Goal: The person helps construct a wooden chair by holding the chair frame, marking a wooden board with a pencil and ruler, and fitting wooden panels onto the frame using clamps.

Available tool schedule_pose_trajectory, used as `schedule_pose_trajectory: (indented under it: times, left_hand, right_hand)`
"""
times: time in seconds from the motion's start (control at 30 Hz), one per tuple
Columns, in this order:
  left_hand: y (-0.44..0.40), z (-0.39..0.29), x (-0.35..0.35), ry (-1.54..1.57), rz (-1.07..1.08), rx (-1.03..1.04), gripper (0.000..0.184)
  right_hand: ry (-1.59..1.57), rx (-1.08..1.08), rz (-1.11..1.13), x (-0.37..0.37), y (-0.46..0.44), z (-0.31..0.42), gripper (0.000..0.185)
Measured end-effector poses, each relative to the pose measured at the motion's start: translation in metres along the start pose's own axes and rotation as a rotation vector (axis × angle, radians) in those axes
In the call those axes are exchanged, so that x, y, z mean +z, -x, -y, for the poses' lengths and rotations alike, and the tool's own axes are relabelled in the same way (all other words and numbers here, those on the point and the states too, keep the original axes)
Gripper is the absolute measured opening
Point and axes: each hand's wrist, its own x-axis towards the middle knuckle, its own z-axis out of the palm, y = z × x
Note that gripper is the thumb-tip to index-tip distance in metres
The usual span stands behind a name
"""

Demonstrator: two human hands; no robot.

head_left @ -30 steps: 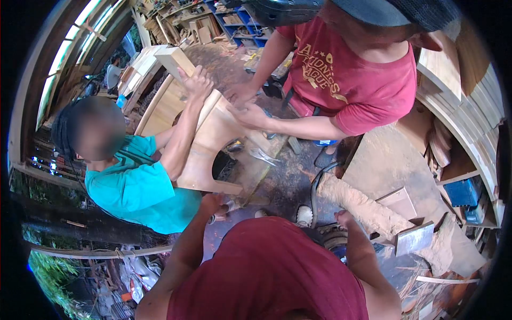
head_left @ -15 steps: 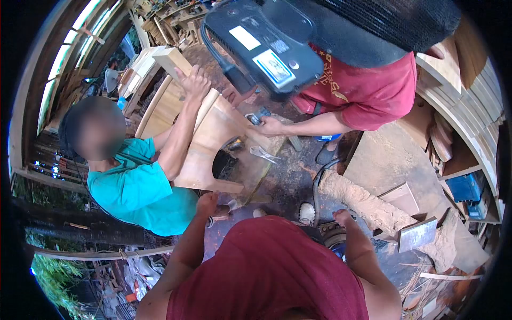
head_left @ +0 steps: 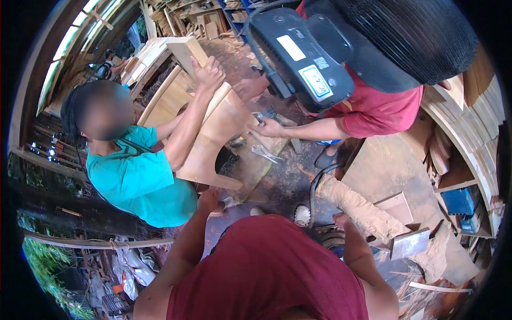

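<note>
My left hand [head_left: 208,199] is curled closed just below the lower edge of a curved wooden frame [head_left: 205,152]; what its fingers hold, if anything, is hidden. My right hand [head_left: 342,220] has its fingers drawn in, near a dark machine [head_left: 332,234] on the floor, and I cannot make out anything in it. A person in a teal shirt [head_left: 141,178] grips the frame's upper part. Across from me, a person in a red shirt [head_left: 376,109] has one hand at the frame and a small blue-grey tool [head_left: 261,118] in the other.
Pliers [head_left: 265,153] lie on a low board between the workers. A dark hose [head_left: 314,192] runs along the floor beside a heap of sawdust [head_left: 360,205] and a metal-faced block [head_left: 409,244]. Stacked curved wood [head_left: 472,125] and blue cases [head_left: 460,202] stand at the right.
The red-shirted person's head has bent down into view, and the small tool has appeared in their hand. The frame's upper end has shifted slightly right; my hands stay nearly where they were.
</note>
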Motion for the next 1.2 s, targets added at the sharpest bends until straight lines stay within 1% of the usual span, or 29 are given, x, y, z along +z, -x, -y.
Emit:
schedule_pose_trajectory:
  times: [0.03, 0.1, 0.17, 0.23, 0.3, 0.33, 0.37, 0.4, 0.43, 0.47, 0.5, 0.53, 0.57, 0.6, 0.63, 0.67, 0.7, 0.73, 0.8, 0.83, 0.87, 0.93, 0.97, 1.0, 1.03, 1.07, 1.1, 1.13, 1.2]
  left_hand:
    - [0.001, 0.001, 0.000, -0.016, 0.013, 0.042, 0.045]
    - [-0.006, 0.035, 0.032, -0.030, -0.020, 0.058, 0.043]
    - [-0.005, 0.039, 0.038, -0.045, -0.053, 0.072, 0.041]
    - [-0.002, 0.040, 0.037, -0.001, -0.011, 0.009, 0.036]
    - [0.005, 0.036, 0.032, 0.068, -0.019, -0.004, 0.034]
    - [0.009, 0.036, 0.030, 0.132, -0.025, -0.011, 0.031]
    - [0.010, 0.041, 0.031, 0.134, -0.029, -0.015, 0.031]
    - [0.010, 0.052, 0.036, 0.049, -0.024, 0.141, 0.029]
    - [0.009, 0.063, 0.045, -0.037, -0.019, 0.299, 0.027]
    - [0.006, 0.076, 0.059, -0.036, -0.021, 0.296, 0.027]
    - [0.003, 0.089, 0.076, -0.032, 0.050, 0.249, 0.027]
    - [0.002, 0.096, 0.084, -0.028, 0.123, 0.201, 0.026]
    - [0.003, 0.093, 0.085, -0.026, 0.122, 0.199, 0.026]
    - [0.003, 0.089, 0.088, 0.058, 0.194, 0.127, 0.028]
    - [0.003, 0.086, 0.091, 0.142, 0.266, 0.056, 0.030]
    - [0.004, 0.086, 0.096, 0.144, 0.264, 0.055, 0.030]
    - [0.006, 0.085, 0.103, 0.116, 0.225, 0.282, 0.032]
    - [0.008, 0.082, 0.109, 0.086, 0.183, 0.509, 0.034]
    - [0.017, 0.056, 0.108, 0.124, 0.200, 0.523, 0.035]
    - [0.020, 0.040, 0.106, 0.158, 0.222, 0.537, 0.036]
    - [0.024, 0.032, 0.112, 0.158, 0.211, 0.538, 0.036]
    - [0.026, 0.017, 0.123, 0.067, 0.402, 0.458, 0.035]
    - [0.033, -0.015, 0.093, 0.115, 0.460, 0.349, 0.035]
    - [0.041, -0.044, 0.056, 0.162, 0.517, 0.240, 0.035]
    - [0.026, -0.003, 0.138, 0.481, 0.369, 0.374, 0.034]
    - [0.013, 0.032, 0.211, 0.762, 0.250, 0.553, 0.033]
    - [-0.014, 0.030, 0.195, 0.745, 0.219, 0.585, 0.033]
    - [-0.019, 0.018, 0.172, 0.666, 0.290, 0.562, 0.032]
    - [0.014, -0.012, 0.139, 0.530, 0.460, 0.479, 0.030]
  right_hand:
    - [0.007, -0.003, 0.004, -0.013, 0.004, 0.002, 0.016]
    - [0.247, -0.094, 0.051, -0.046, 0.015, 0.011, 0.020]
    - [0.248, -0.115, 0.035, -0.048, 0.016, 0.014, 0.018]
    - [0.249, -0.138, 0.016, -0.053, 0.017, 0.017, 0.017]
    - [-0.575, 0.252, 0.137, -0.061, 0.016, 0.024, 0.016]
    - [-0.570, 0.247, 0.137, -0.041, 0.009, 0.013, 0.016]
    - [-0.893, 0.413, 0.217, 0.002, -0.003, -0.009, 0.017]
    - [-1.216, 0.581, 0.297, 0.024, -0.010, -0.021, 0.018]
    - [-1.212, 0.578, 0.296, 0.008, -0.009, -0.013, 0.018]
    - [-0.619, 0.246, 0.223, -0.020, -0.004, 0.002, 0.018]
    - [-0.025, -0.079, 0.139, -0.037, -0.001, 0.011, 0.019]
    - [-0.021, -0.081, 0.140, -0.039, 0.001, 0.011, 0.019]
    - [-0.344, -0.004, 0.044, -0.028, 0.004, 0.005, 0.018]
    - [-0.665, 0.074, -0.053, -0.018, 0.004, 0.000, 0.019]
    - [-0.662, 0.072, -0.052, -0.022, 0.003, 0.001, 0.019]
    - [-0.301, -0.055, -0.132, -0.030, 0.001, 0.005, 0.019]
    - [0.063, -0.180, -0.208, -0.038, 0.001, 0.009, 0.021]
    - [0.067, -0.181, -0.208, -0.046, 0.003, 0.014, 0.021]
    - [-0.589, 0.246, 0.053, -0.056, 0.005, 0.020, 0.019]
    - [-0.495, 0.145, 0.143, -0.042, 0.001, 0.010, 0.019]
    - [-0.488, 0.142, 0.135, -0.029, 0.001, 0.008, 0.019]
    - [0.021, -0.074, 0.118, -0.019, -0.008, 0.005, 0.019]
    - [0.142, -0.041, 0.334, -0.072, 0.002, 0.019, 0.028]
    - [0.176, -0.090, 0.356, -0.073, -0.002, 0.017, 0.030]
    - [0.215, -0.134, 0.370, -0.054, -0.005, 0.007, 0.033]
    - [-0.340, 0.294, 0.536, -0.004, -0.016, -0.016, 0.037]
    - [-0.661, 0.639, 0.200, -0.034, -0.010, 0.009, 0.030]
    - [-0.656, 0.632, 0.165, -0.043, -0.022, 0.003, 0.030]
    - [0.181, -0.093, 0.357, -0.037, -0.013, -0.008, 0.033]
